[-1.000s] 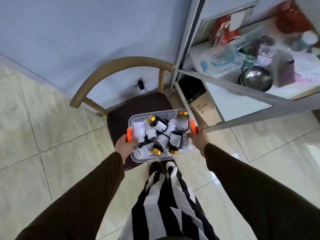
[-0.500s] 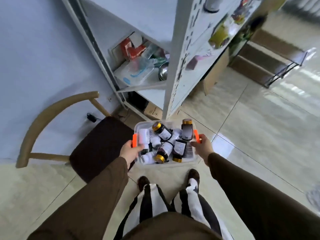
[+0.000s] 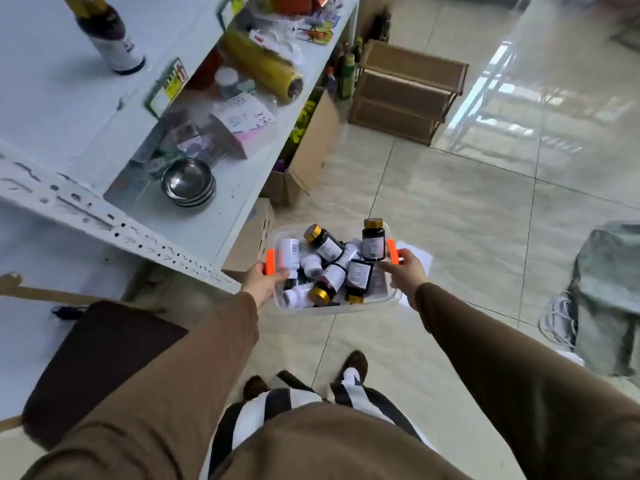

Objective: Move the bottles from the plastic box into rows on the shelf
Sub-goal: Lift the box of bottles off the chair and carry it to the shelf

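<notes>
STEP: carrying, none shelved from this load | HANDS: left hand (image 3: 262, 285) and right hand (image 3: 406, 271) each grip an orange handle of the plastic box (image 3: 334, 308) | BOTTLES (image 3: 330, 263): heaped inside, beside the shelf (image 3: 65, 109) | NEXT: probably set box down, free a hand.

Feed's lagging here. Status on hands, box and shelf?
Left hand and right hand grip the plastic box at its orange handles. Bottles all inside, jumbled. One dark bottle on top shelf. Steel bowls on shelf below.
</notes>
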